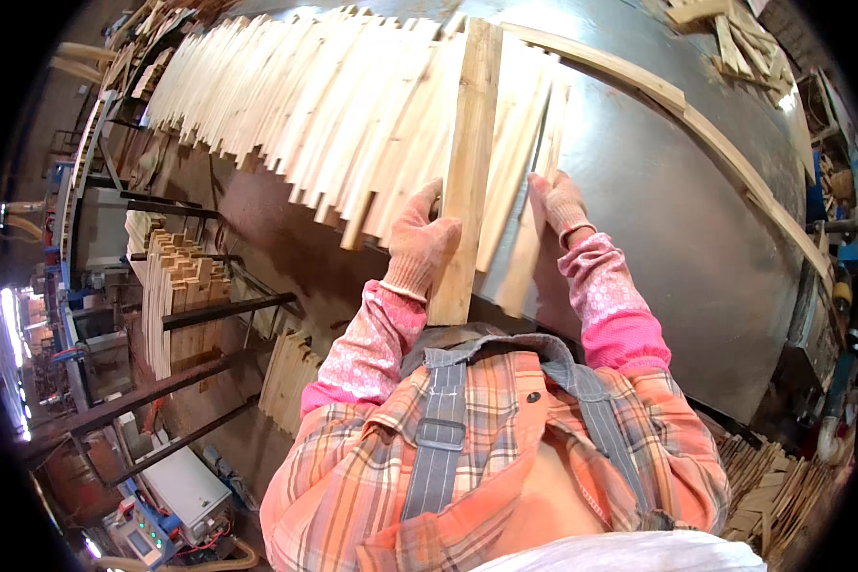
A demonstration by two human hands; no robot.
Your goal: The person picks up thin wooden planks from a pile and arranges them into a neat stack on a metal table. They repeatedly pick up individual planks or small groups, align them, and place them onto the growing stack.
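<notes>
Left hand clasps a board, right hand a slat.

Board row on table, long strips to its right, board stack left of the table

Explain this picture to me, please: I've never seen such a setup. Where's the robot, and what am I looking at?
There's no robot here, just a person working by hand. The round, bent look comes from a wide fisheye camera worn on the head, looking down past the plaid shirt. The left hand and right hand wear pinkish gloves. The left grips a wide wooden board; the right holds a narrower strip. On the smooth grey table, many pale wooden strips lie side by side in a long row, mostly to the left.
</notes>
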